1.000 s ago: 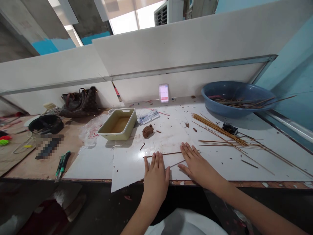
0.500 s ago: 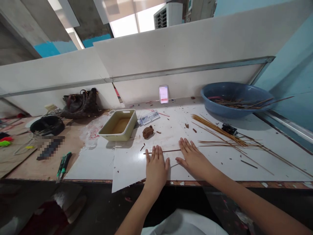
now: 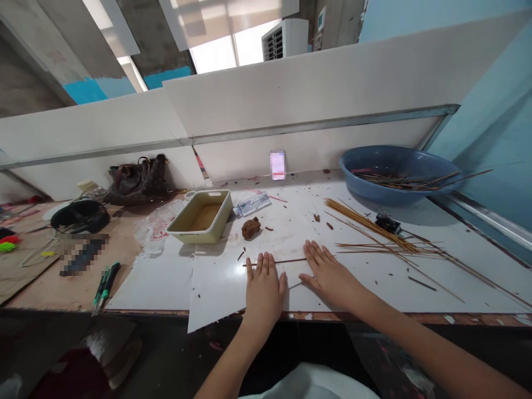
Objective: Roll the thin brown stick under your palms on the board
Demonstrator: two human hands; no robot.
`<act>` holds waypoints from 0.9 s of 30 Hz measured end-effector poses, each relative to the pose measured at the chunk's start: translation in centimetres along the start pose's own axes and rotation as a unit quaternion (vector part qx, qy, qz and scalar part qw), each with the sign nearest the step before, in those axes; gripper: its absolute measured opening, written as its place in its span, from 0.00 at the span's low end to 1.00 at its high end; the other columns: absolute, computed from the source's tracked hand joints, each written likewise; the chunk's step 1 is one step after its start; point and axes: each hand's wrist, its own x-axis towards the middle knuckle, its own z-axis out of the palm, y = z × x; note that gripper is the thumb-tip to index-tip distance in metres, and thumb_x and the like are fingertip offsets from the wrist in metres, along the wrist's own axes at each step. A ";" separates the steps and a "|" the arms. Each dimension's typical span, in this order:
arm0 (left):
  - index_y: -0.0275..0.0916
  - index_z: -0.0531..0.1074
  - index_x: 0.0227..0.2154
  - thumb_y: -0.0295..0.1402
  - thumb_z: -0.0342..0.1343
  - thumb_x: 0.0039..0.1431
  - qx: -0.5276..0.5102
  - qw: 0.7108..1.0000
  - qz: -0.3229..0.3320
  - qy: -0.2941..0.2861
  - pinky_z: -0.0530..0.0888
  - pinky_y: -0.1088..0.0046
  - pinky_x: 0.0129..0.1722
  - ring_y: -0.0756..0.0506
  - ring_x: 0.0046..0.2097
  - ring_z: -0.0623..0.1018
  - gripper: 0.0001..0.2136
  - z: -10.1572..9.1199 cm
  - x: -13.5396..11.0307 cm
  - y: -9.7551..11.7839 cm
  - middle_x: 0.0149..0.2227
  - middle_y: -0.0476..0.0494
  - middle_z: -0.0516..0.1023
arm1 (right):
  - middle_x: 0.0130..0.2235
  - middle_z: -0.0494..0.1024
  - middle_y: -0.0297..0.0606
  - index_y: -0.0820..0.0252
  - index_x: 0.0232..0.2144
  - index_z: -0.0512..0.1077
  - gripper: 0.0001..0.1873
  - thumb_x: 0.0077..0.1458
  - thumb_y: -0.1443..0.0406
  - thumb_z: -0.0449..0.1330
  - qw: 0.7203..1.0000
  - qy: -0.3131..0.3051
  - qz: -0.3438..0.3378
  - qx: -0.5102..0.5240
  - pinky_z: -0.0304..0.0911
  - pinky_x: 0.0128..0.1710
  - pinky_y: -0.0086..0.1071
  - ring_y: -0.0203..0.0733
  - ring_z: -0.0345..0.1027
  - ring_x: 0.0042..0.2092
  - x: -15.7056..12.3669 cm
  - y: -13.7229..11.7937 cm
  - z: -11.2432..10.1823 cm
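Currently both hands are lying palm down on the white worktop (image 3: 361,285), working on one thin brown stick (image 3: 290,260). Left hand (image 3: 265,285): fingers straight and close together, fingertips covering the stick near its left end. Right hand (image 3: 330,277): fingers straight, thumb spreading away, fingertips covering the stick farther right. Grip is staying wide and flat on both sides; neither hand is pinching anything.

Handling, by judgement: stick is looking very light and slender, with a coating that may be soft and easily marked; stiffness at the core, cannot tell. Light, even pressure is seeming wise, with any hold best taken close to the ends.

Direction: long axis is running side to side, nearly parallel to the front edge, the right part angling slightly away from the person. Left tip is poking out past the left little finger; right tip is hiding under the right hand. Brown lump (image 3: 251,228) is sitting just beyond the left hand, bundle of sticks (image 3: 369,224) lying off to the right
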 end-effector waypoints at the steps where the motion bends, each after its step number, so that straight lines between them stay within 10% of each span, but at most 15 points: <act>1: 0.28 0.67 0.70 0.38 0.45 0.76 0.001 1.000 -0.002 0.003 0.54 0.41 0.76 0.34 0.74 0.67 0.26 0.1 0.4 0.0 0.70 0.27 0.70 | 0.76 0.52 0.62 0.71 0.78 0.32 0.48 0.75 0.44 0.45 1.000 -0.003 0.002 0.004 0.50 0.75 0.57 0.60 0.46 0.78 0.5 0.2 -0.1; 10: 0.36 0.58 0.75 0.37 0.46 0.76 0.004 0.999 0.032 0.040 0.58 0.43 0.75 0.35 0.74 0.67 0.29 1.1 -4.9 -0.3 0.73 0.34 0.68 | 0.78 0.46 0.56 0.65 0.78 0.25 0.50 0.75 0.46 0.49 0.999 0.043 -0.022 0.002 0.58 0.73 0.54 0.59 0.46 0.78 -5.6 -2.0 0.4; 20: 0.28 0.68 0.69 0.39 0.44 0.77 0.007 1.000 0.000 0.012 0.55 0.42 0.76 0.34 0.73 0.68 0.26 0.4 -0.1 -0.2 0.70 0.28 0.71 | 0.77 0.49 0.60 0.69 0.78 0.26 0.50 0.75 0.45 0.47 1.000 0.009 -0.002 0.012 0.50 0.75 0.57 0.59 0.45 0.78 0.1 -0.1 -0.2; 27: 0.30 0.65 0.71 0.36 0.44 0.76 0.016 0.999 0.018 0.024 0.57 0.43 0.76 0.36 0.74 0.67 0.27 0.6 -4.2 0.1 0.73 0.32 0.67 | 0.77 0.49 0.59 0.68 0.78 0.25 0.50 0.75 0.46 0.48 0.999 0.050 -0.014 -0.005 0.56 0.74 0.56 0.59 0.48 0.77 -4.6 -2.2 0.5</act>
